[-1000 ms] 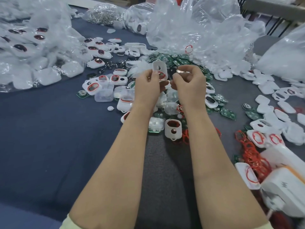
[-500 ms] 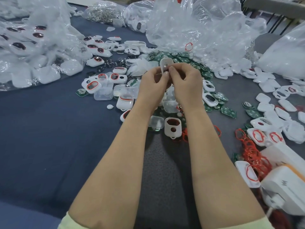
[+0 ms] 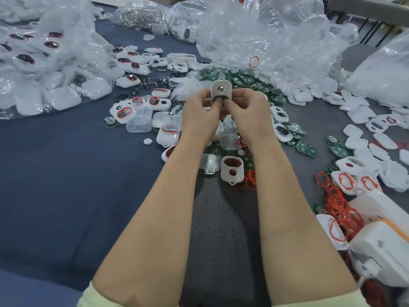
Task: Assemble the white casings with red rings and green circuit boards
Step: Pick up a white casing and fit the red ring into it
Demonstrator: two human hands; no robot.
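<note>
The left hand (image 3: 200, 111) and right hand (image 3: 247, 109) together pinch one white casing (image 3: 221, 89) upright above the worktop (image 3: 66, 173); a white box (image 3: 385, 253) at its right edge bears a lightning-bolt mark.

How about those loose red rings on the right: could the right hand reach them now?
Probably yes, once freed. The right hand and left hand both pinch a casing; the rings lie uncovered beside the right forearm, with nothing in between.
</note>
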